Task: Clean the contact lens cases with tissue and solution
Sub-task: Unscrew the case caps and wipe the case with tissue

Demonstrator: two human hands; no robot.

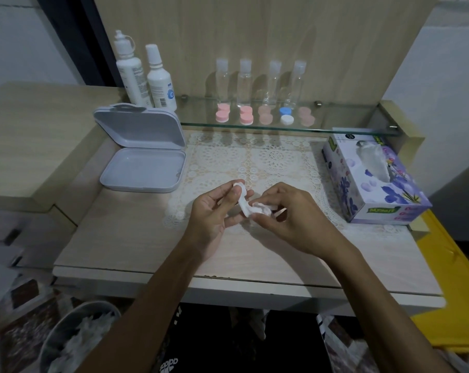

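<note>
1. My left hand's [214, 208] fingers pinch the white lens case [242, 201]; my right hand [287, 214] pinches tissue [260, 208] against it, above the table [125, 232].
2. I judge it light, rigid, slippery; best held by its edges.

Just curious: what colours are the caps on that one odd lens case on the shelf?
One blue, one white, on the lens case; the head view shows it.

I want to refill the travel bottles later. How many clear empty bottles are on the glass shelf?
4, standing in a row at the back of the glass shelf: first, second, third, fourth, counting leftward to rightward. None looks hidden.
</note>
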